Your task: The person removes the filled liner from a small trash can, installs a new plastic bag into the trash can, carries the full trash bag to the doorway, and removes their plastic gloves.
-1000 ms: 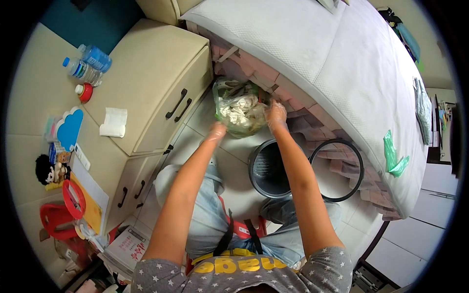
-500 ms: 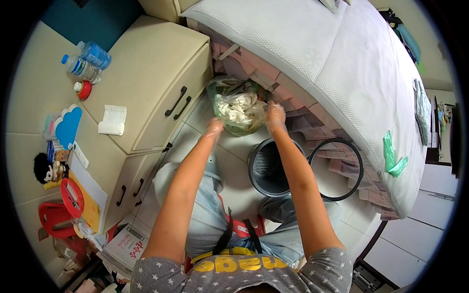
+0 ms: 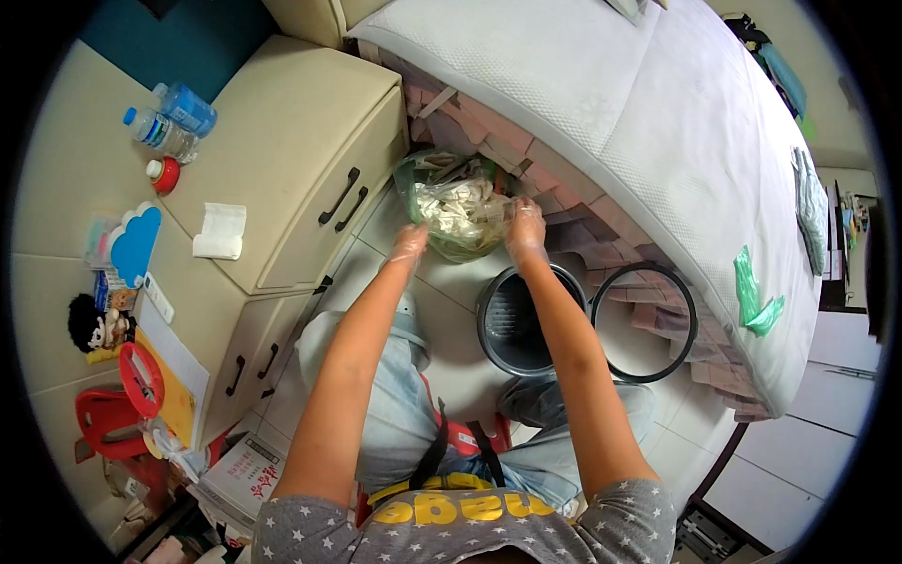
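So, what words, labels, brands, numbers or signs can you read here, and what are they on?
Nothing reads with certainty.
Yellow lettering on the gray star-print shirt: upside down and creased.
Red characters on the cardboard box: too blurred.
Label on the blue bottle: too small.
Label on the clear bottle: too small.

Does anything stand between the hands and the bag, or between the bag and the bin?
No obstacle shows at the bag: the left hand and right hand are both at its edge. Only floor shows between bag and bin, but the right forearm crosses above the bin's opening.
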`<state>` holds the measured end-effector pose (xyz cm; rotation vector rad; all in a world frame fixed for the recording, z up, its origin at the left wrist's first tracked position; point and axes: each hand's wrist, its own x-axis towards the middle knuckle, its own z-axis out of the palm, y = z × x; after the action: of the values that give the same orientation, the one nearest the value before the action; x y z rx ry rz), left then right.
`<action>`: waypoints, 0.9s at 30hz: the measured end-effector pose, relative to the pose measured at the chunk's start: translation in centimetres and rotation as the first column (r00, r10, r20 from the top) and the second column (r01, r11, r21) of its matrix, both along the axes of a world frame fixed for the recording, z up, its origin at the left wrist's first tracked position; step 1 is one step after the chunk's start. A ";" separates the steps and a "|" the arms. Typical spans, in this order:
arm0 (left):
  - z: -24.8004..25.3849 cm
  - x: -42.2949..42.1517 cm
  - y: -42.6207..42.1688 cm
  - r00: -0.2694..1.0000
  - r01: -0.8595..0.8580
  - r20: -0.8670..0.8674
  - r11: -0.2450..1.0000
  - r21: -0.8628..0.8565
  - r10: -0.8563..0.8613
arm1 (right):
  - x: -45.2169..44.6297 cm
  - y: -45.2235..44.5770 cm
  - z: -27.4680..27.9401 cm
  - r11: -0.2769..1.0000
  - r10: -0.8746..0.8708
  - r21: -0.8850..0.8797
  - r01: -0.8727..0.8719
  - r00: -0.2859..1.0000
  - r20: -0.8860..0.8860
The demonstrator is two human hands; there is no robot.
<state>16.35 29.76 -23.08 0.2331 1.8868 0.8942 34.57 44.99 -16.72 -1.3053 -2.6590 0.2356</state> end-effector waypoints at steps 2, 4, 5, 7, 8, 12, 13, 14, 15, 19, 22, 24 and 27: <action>0.6 0.1 -0.1 1.000 -0.018 -0.007 1.000 -0.001 0.018 | 0.3 -0.9 0.9 0.999 -0.017 -0.027 0.016 1.000 -0.025; 1.8 0.3 -0.2 1.000 0.001 -0.027 1.000 -0.016 -0.002 | 0.6 -1.6 1.6 0.998 -0.033 -0.053 0.030 0.998 -0.051; 2.3 0.4 -0.3 0.999 0.021 -0.044 0.999 -0.033 -0.023 | 0.8 -2.0 1.7 0.997 -0.052 -0.067 0.048 0.997 -0.059; 2.0 0.6 -0.4 0.997 0.029 -0.071 0.999 -0.039 -0.032 | 1.5 -2.7 1.9 0.995 -0.074 -0.078 0.068 0.995 -0.069; 2.9 0.8 -0.5 0.995 0.035 -0.097 0.998 -0.050 -0.039 | 1.8 -3.1 1.9 0.997 -0.061 -0.044 0.056 0.990 -0.127; 6.5 2.1 -1.0 0.999 0.038 -0.019 0.994 -0.098 -0.040 | 3.1 -4.3 2.3 0.999 -0.027 -0.036 0.021 0.979 -0.204; 7.0 2.4 -1.2 0.999 0.036 -0.014 0.995 -0.090 -0.037 | 3.4 -4.4 2.4 0.999 -0.029 -0.035 0.022 0.978 -0.206; 7.3 2.7 -1.4 0.999 0.034 -0.009 0.996 -0.084 -0.035 | 3.8 -4.5 2.3 1.000 -0.023 -0.014 0.020 0.976 -0.219; 7.6 2.9 -1.5 0.999 0.035 -0.011 0.996 -0.082 -0.036 | 4.1 -4.6 2.2 1.000 -0.015 0.009 0.018 0.973 -0.232; 6.2 2.3 -1.6 0.989 -0.017 -0.151 0.998 -0.061 0.007 | 4.8 -4.5 2.4 1.000 -0.007 0.027 0.014 0.968 -0.252; 7.8 1.0 -1.3 0.943 -0.024 -0.334 0.996 -0.083 -0.005 | 4.5 -3.7 2.7 1.000 0.011 0.002 -0.011 0.970 -0.242; 7.5 -0.6 -0.6 0.871 -0.026 -0.490 0.993 -0.117 -0.035 | 3.4 -2.6 2.5 0.998 0.043 -0.036 -0.051 0.979 -0.199; 7.7 -2.5 1.5 0.909 -0.086 -0.416 0.983 -0.162 0.011 | 1.0 -0.7 2.5 0.988 0.145 0.077 -0.136 0.982 -0.124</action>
<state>13.80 31.25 -15.41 0.2845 2.3632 0.7429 35.55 44.27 -14.21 -1.0465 -2.6268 0.2368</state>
